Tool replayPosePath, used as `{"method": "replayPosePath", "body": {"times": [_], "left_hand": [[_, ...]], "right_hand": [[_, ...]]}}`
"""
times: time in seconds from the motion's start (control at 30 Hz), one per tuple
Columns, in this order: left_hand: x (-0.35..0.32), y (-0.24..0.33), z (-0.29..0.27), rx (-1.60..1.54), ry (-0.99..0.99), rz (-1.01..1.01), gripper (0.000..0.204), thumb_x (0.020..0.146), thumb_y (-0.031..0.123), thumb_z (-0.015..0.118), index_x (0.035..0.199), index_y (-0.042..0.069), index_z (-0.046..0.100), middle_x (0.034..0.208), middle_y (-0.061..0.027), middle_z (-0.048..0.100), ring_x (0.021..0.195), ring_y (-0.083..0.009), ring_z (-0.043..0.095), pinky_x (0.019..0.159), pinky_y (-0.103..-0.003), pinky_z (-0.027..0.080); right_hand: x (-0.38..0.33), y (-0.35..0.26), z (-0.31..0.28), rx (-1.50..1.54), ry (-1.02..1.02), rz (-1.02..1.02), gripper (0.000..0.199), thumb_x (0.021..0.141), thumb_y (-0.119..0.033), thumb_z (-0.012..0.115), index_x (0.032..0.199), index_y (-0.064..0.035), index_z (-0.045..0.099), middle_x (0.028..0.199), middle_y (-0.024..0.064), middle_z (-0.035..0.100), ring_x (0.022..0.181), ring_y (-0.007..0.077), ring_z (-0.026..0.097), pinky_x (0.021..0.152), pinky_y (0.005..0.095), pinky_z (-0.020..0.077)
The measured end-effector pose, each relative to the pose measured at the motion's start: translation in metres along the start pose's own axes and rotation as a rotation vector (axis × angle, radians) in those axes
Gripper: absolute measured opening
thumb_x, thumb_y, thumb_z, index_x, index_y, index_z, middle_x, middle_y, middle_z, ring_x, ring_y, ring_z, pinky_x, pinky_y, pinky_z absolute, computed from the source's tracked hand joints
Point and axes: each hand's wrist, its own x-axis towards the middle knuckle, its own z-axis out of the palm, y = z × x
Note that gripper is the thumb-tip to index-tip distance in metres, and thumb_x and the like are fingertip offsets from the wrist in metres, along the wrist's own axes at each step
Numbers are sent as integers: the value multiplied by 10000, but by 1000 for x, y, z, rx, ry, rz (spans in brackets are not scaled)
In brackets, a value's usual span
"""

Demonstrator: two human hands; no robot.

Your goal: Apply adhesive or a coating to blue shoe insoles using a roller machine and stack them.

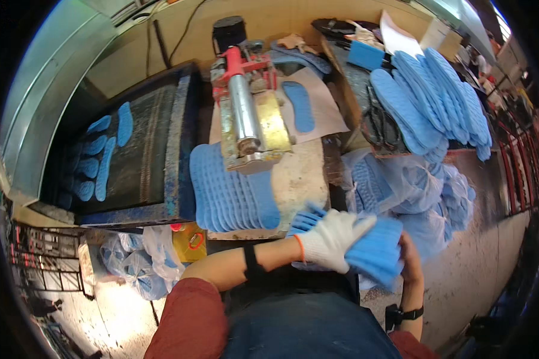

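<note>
I have the left hand, in a white knitted glove with an orange cuff (334, 238), laid across a bundle of sky-blue, ridged, foam-like insoles (374, 254) just right of the lower centre. Its fingers are bent over the top, gripping the bundle. The bare right hand (409, 258) sits against the bundle's right end; its fingertips go out of sight there, so I cannot tell how firmly they press. The bundle's long axis seems to slant from upper left to lower right (motion blur softens both ends for me), and it lies directly under the left fingers, with the right hand nearer its lower-right end.

Just above the left wrist, I read the front edge of the pale, worn counter (308, 179) as the nearest hard border. On it, a fanned row of sky-blue insoles (233, 194) lies left of the bundle, apart from it, and beneath the red-handled metal press with a shiny cylinder (244, 110). Clear plastic bags of blue insoles (404, 179) crowd the upper-right side of the bundle. I judge the easiest leeway to be toward the lower right, over the grey speckled floor (461, 281).
</note>
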Motion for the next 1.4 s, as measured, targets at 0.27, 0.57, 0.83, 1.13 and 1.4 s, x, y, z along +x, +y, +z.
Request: {"method": "replayPosePath", "body": {"times": [0.27, 0.57, 0.83, 1.13, 1.4], "left_hand": [[-10, -44, 12, -1993, 239, -396, 625, 824, 271, 668, 1360, 59, 424, 1279, -130, 549, 1168, -240, 538, 1042, -387, 404], [-23, -149, -8, -1560, 643, -697, 540, 874, 394, 612, 1291, 68, 509, 1262, -110, 552, 1175, -236, 521, 998, -356, 412], [-21, -145, 4, -679, 611, -931, 737, 856, 418, 566, 1410, -14, 344, 1407, -255, 411, 1304, -366, 409, 1076, -391, 311], [-36, -133, 4, -612, 636, -1047, 737, 851, 273, 613, 1452, 3, 283, 1404, -215, 412, 1289, -301, 415, 1080, -371, 315], [-33, -130, 4, -575, 607, -1050, 737, 863, 288, 607, 1453, -1, 274, 1399, -211, 419, 1276, -291, 424, 1080, -361, 314]], "right_hand": [[81, -1, 83, 364, -150, 20, 703, 911, -292, 590, 1465, -28, 248, 1404, 99, 436, 1281, 220, 430, 1053, 365, 379], [198, 10, 128, 208, -110, -145, 600, 946, -394, 566, 1347, 28, 421, 1328, 134, 498, 1190, 207, 490, 1030, 328, 378], [217, 47, 100, -199, 107, -162, 517, 989, -354, 480, 1338, 24, 433, 1326, 166, 513, 1209, 254, 487, 1038, 348, 360], [238, 34, 129, -420, 169, -597, 497, 909, -2, 497, 1395, -49, 408, 1440, 212, 390, 1328, 342, 393, 1095, 381, 311], [240, 22, 123, -756, -10, -795, 556, 827, 103, 482, 1248, -238, 603, 1431, 232, 377, 1316, 418, 394, 1068, 401, 362]]}}
